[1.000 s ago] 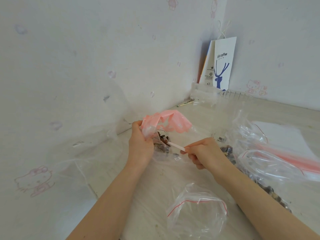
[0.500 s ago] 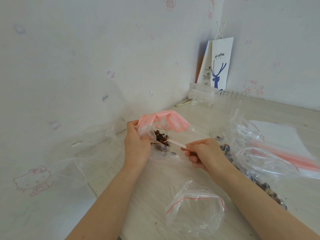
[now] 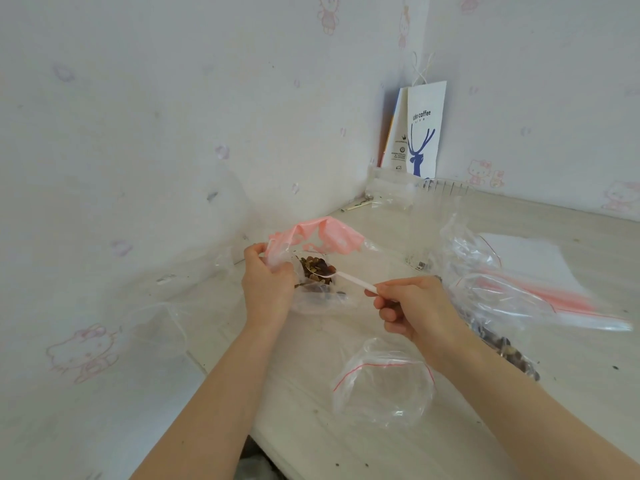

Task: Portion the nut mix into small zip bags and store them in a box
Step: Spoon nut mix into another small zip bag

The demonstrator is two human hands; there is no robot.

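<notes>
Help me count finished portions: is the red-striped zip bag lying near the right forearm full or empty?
Empty: the zip bag is see-through all over, its mouth gaping, with nothing visible inside.

wall (image 3: 138, 133): pale white, printed with faint pink cartoon cats
paper bag (image 3: 426, 129): white, marked with a blue deer and dark lettering
nut bag (image 3: 322, 233): clear, topped in pink
nuts (image 3: 317, 268): brown and dark mixed
spoon (image 3: 353, 280): white
small zip bag (image 3: 384, 393): clear, edged with a red line
table (image 3: 588, 358): pale beige, speckled dark
</notes>
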